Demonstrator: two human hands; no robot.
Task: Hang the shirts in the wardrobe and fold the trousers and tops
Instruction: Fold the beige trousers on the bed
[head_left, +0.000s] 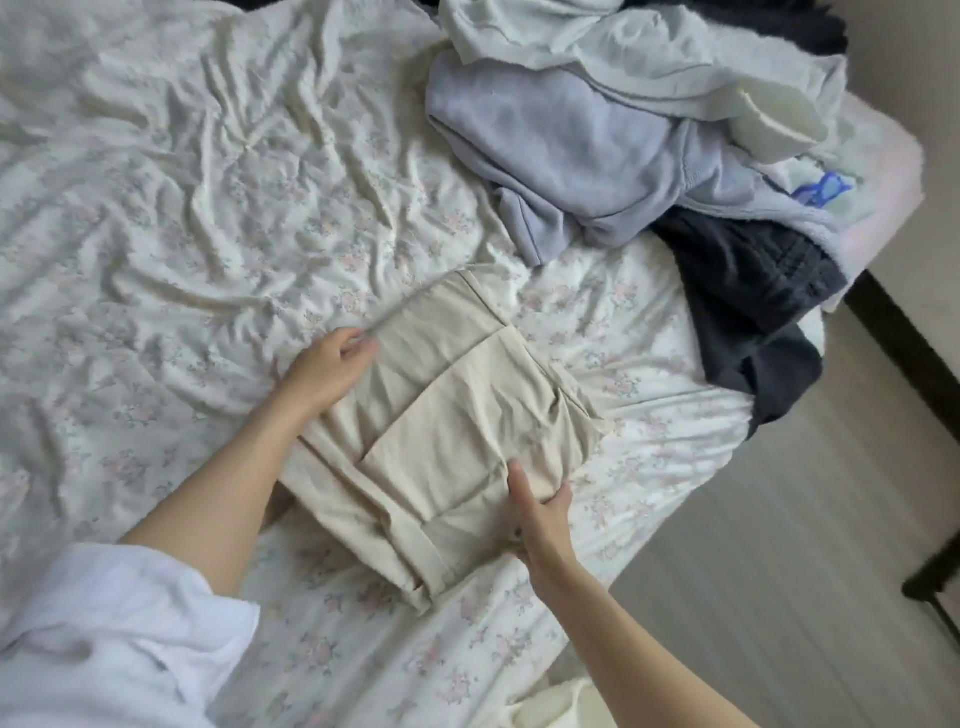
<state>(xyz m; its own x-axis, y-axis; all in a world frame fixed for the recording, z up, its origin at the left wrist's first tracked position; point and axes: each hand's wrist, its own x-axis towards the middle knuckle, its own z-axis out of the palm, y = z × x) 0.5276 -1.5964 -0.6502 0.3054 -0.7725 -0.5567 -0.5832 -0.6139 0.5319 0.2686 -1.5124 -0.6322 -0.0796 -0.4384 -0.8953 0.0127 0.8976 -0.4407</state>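
Observation:
Beige trousers (447, 405) lie folded into a compact rectangle on the floral bed sheet (182, 208). My left hand (332, 366) grips the folded bundle's far left edge, fingers curled over the cloth. At the near right edge my right hand (540, 514) holds the bundle, thumb on top and fingers underneath. A pile of unfolded clothes sits at the bed's far right corner: a lilac-grey top (576, 156), a pale grey-white garment (649, 47) over it, and a dark grey garment (753, 322) hanging towards the bed edge.
The rumpled sheet stretches wide to the left of the trousers. The bed's right edge drops to a pale wooden floor (779, 519). A dark furniture leg (935, 587) stands at the far right. Something black (779, 21) lies behind the pile.

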